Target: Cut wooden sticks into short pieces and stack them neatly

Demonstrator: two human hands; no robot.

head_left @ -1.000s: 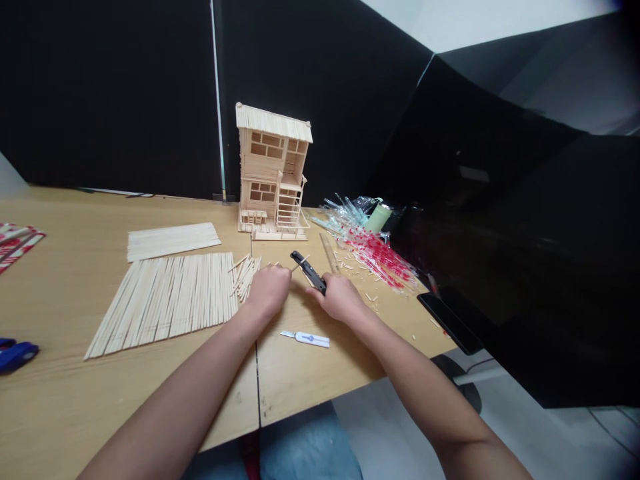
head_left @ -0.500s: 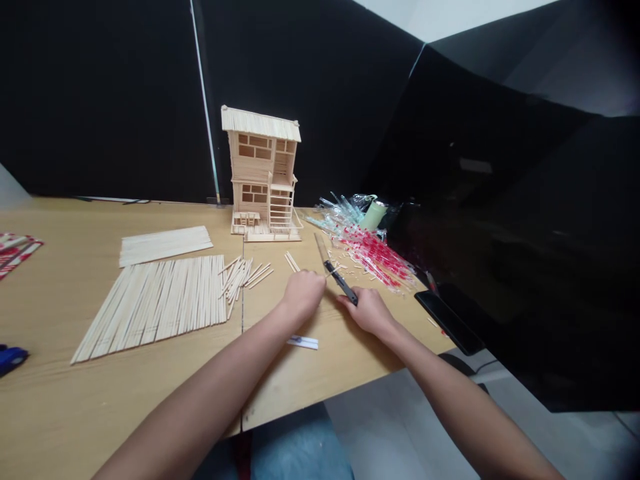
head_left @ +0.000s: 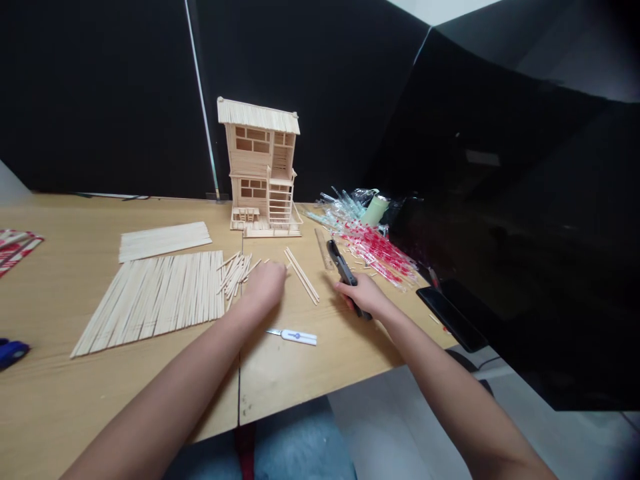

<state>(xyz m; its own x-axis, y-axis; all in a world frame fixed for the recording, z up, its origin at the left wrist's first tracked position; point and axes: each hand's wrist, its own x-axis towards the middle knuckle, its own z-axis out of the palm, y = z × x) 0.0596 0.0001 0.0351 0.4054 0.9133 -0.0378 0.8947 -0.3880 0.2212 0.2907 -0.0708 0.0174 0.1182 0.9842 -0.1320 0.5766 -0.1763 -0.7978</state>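
My left hand [head_left: 269,283] is closed over the table beside a loose pile of short sticks [head_left: 234,277]; a bit of stick shows at its fingertips. My right hand [head_left: 363,293] is wrapped round a black cutting tool [head_left: 343,264] that points up and away. Between my hands lie two long thin sticks [head_left: 303,277]. A small knife with a white handle [head_left: 299,337] rests nearer the front edge. Beyond the black tool, a clear ruler [head_left: 324,249] lies flat among stick scraps.
A stick model house [head_left: 263,167] stands at the back. Laid-out sticks [head_left: 155,300] and a stick panel [head_left: 165,241] lie left. Red and clear plastic wrappers [head_left: 375,247], a green cylinder [head_left: 375,210] and a black phone-like slab [head_left: 450,319] are at right.
My left hand has moved left, away from the tool, to the short-stick pile, uncovering the two long sticks and the knife blade. My right hand and the tool have shifted slightly.
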